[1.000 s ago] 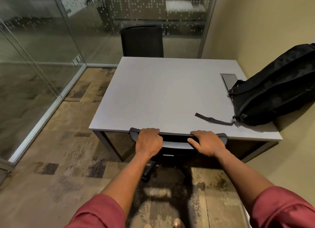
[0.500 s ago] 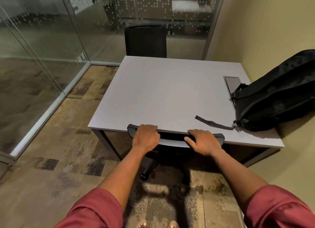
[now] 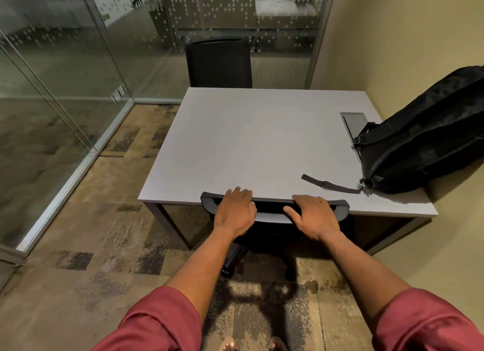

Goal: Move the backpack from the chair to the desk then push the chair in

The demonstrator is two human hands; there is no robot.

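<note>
Head cam, looking down: backpack (image 3: pixel 429 133) already on the desk (image 3: pixel 262 141), lying on its side at the far right corner and leaning on the wall, one loose strap (image 3: pixel 331 184) trailing left across the top. Both hands rest on the top rail of the chair (image 3: pixel 275 211), whose back sits right at the desk's near edge. Left hand (image 3: pixel 235 211) drapes over the rail w/ fingers (image 3: pixel 239 193) curled over its far side, a loose hold rather than a clench; right hand (image 3: pixel 313 217) lies flatter, thumb spread toward the middle, fingers hooked over the rail. Chair lies straight ahead of the person, rail running left-right, parallel to the desk edge, hands spaced about evenly on it, neither clearly nearer. Seat looks tucked under the top, though the base is in shadow & hard to read. Judged from this: bag step done, push-in at or near its end; any remaining shove goes straight fwd.
</note>
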